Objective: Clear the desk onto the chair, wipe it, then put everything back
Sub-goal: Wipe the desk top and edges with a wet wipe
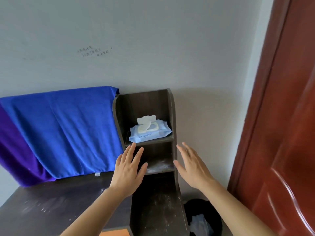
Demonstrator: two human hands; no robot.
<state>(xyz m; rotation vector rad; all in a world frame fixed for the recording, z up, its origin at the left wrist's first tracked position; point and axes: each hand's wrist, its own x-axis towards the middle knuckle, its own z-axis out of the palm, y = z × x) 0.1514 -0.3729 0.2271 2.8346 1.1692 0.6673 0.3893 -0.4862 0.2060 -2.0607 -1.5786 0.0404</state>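
Note:
A pale blue pack of wet wipes [150, 131] with its white lid flipped up lies on the top shelf of a dark wooden shelf unit [172, 116] at the desk's right end. My left hand [129, 169] is raised with straight, spread fingers in front of the shelf's left side, just below the pack. My right hand [192, 166] is held flat with straight fingers beside the shelf's right wall. Neither hand holds anything. The dark desk top [51, 205] is dusty with white streaks. The two lower shelves hold only dust.
A blue towel [63, 132] over a purple cloth [15, 154] hangs along the wall behind the desk. A black waste bin [202, 217] with crumpled paper stands on the floor to the right. A red-brown door [289, 133] fills the right side. An orange object [115, 233] shows at the bottom edge.

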